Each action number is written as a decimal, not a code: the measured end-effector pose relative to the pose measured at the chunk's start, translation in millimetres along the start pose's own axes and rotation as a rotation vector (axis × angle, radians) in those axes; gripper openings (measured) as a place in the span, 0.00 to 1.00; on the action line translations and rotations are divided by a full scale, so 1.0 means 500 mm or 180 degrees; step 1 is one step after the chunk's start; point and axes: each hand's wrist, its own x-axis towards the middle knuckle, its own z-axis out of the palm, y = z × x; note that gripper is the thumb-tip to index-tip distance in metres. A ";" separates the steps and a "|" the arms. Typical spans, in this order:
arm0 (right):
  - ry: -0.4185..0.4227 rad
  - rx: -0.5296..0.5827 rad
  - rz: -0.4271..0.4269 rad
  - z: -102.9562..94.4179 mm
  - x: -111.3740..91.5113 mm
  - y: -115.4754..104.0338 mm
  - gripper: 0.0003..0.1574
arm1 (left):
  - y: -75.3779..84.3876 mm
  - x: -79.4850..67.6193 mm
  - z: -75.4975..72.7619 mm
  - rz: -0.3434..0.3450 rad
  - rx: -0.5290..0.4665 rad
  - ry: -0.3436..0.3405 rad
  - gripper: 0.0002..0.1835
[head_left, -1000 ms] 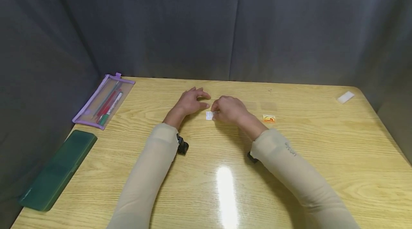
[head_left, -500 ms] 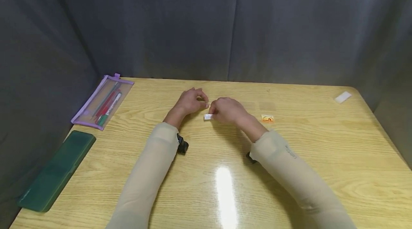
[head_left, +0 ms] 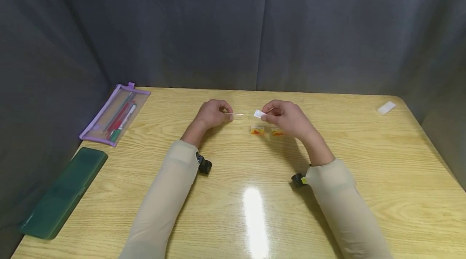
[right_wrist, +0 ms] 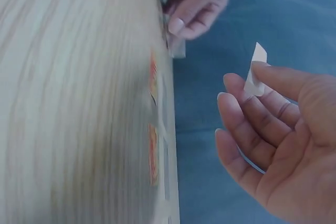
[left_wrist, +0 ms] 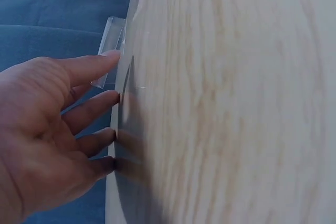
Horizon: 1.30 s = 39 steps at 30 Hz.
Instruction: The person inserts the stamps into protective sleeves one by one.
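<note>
My left hand (head_left: 214, 113) pinches a thin clear rectangular plate (left_wrist: 111, 38) between thumb and fingers. In the head view that plate is edge-on, pointing right. My right hand (head_left: 289, 117) pinches a small white card (head_left: 259, 113) with faint print, raised above the table; the right wrist view shows this white card (right_wrist: 256, 71) between thumb and fingertips. Below it on the table lie two small orange-and-yellow cards, a left one (head_left: 257, 130) and a right one (head_left: 277, 131), the latter partly covered by my right hand.
A purple-edged mesh pouch (head_left: 115, 115) with pens lies at the back left, and a dark green case (head_left: 64, 194) nearer the left edge. A white block (head_left: 386, 108) rests at the far right. Pale flat rectangles (right_wrist: 166, 166) lie beside the orange cards. Dark curtains surround the table.
My right hand has lifted the white card and moved right, uncovering two orange cards; the orange card seen earlier at right is now hidden. The clear plate now shows in my left hand.
</note>
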 end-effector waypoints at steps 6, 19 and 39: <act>0.0111 0.0015 0.0101 -0.011 -0.012 0.026 0.15 | 0.006 -0.011 -0.001 -0.0020 0.0066 0.0146 0.06; 0.0426 0.0810 0.0333 -0.019 -0.023 0.043 0.17 | 0.016 -0.056 -0.026 -0.0422 -0.1649 -0.0398 0.11; 0.0374 0.1377 0.0256 -0.026 -0.031 0.031 0.19 | 0.052 -0.104 -0.037 0.0022 -0.2356 -0.0522 0.22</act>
